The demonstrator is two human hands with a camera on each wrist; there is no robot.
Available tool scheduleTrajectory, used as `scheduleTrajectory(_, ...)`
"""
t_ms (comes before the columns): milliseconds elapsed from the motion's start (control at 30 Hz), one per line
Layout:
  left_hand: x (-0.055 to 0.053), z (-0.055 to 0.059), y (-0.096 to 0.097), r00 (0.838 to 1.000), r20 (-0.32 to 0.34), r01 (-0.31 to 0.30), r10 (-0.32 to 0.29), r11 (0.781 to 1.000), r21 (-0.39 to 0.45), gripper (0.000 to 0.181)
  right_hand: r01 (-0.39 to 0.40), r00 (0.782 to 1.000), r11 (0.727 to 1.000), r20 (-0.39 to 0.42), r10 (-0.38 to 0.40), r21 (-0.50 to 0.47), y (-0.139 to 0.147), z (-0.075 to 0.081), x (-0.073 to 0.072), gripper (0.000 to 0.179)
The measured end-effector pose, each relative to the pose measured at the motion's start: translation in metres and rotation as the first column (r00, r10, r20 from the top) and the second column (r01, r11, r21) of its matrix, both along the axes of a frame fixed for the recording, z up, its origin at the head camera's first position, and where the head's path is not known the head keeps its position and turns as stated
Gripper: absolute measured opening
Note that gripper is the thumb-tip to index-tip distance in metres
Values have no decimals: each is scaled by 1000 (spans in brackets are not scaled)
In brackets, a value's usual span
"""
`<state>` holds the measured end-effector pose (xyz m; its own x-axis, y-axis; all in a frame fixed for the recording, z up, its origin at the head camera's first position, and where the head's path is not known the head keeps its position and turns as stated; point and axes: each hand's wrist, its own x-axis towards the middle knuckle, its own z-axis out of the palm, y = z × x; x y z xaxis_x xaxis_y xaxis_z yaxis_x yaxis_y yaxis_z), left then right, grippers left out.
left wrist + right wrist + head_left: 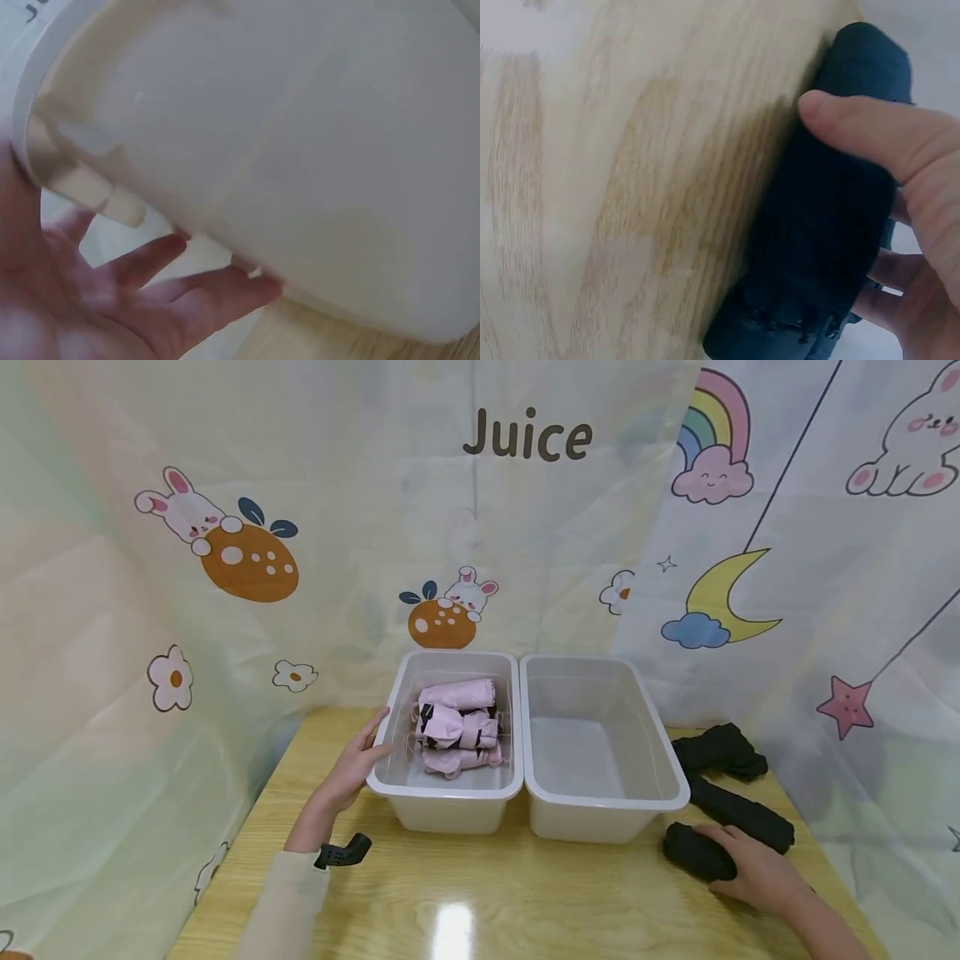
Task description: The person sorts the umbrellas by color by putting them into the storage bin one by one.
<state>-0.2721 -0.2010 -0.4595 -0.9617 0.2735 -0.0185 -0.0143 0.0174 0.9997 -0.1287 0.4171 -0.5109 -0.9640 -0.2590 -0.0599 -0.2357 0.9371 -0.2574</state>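
My left hand point(352, 772) holds the left white plastic bin point(445, 792) by its near left side. The thumb is at the rim, and the fingers point(217, 300) are against the outer wall in the left wrist view. Several pink rolled fabric bundles point(456, 727) with black patches lie inside this bin. On the right, my right hand point(757, 868) grips a black fabric roll point(699, 852), which lies on the table. The right wrist view shows the thumb across the top of the black roll point(817, 217) and the fingers on its far side, partly hidden.
A second white bin point(607, 804) stands right beside the first, with nothing visible inside. Another black roll point(741, 814) and a crumpled black bundle point(722, 752) lie to its right. The wooden table point(390, 893) is bounded by a printed cloth backdrop point(352, 527).
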Motion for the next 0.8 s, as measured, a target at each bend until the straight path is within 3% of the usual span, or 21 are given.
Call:
scheduleTrajectory(200, -6, 6, -5, 999, -2, 45, -45, 995, -88, 65, -12, 999, 998, -34, 15, 69, -2, -4, -4, 78)
scheduleTrajectory(467, 2, 11, -1, 999, 35, 20, -14, 984, -177, 69, 56, 998, 984, -8, -56, 168, -3, -8, -10, 92)
scheduleTrajectory(800, 2, 10, 3, 1000, 5, -24, 26, 977, -214, 68, 104, 991, 994, -86, -101, 26, 13, 4, -13, 87)
